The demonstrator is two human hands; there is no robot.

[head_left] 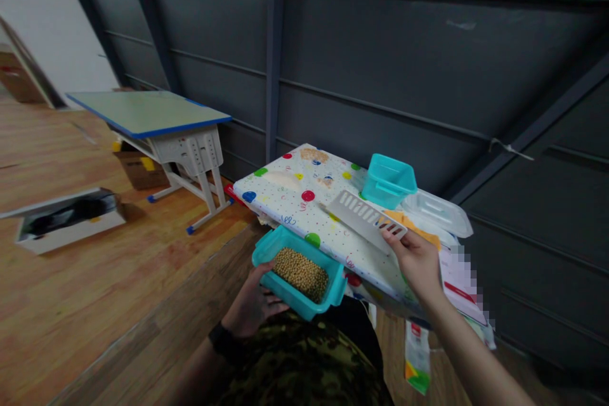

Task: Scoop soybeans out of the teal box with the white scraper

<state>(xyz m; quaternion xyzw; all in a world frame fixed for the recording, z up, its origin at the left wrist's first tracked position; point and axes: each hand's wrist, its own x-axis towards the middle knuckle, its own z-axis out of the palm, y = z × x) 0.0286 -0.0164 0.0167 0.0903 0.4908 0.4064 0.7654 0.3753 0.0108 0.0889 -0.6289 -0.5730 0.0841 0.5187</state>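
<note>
My left hand (252, 304) grips the near left side of a turquoise plastic container (266, 242), its thumb over the rim. Soybeans (301, 274) cover the container's bottom. It is held in front of my body, beside the table's near edge. In my right hand (413, 260) is a flat white slotted plate (358, 219), pinched at its right end above the tabletop. Beyond the plate, a second turquoise container (390, 183) stands on the table. A clear plastic lid (440, 212) and an orange cloth (419, 228) lie close to my right hand.
The table (266, 200) has a white cover with coloured dots, against a dark panelled wall (371, 57). Pale patches of material lie on its far left part. A blue-edged desk (157, 111), an open white box (71, 222) and a cardboard box (133, 168) stand to the left.
</note>
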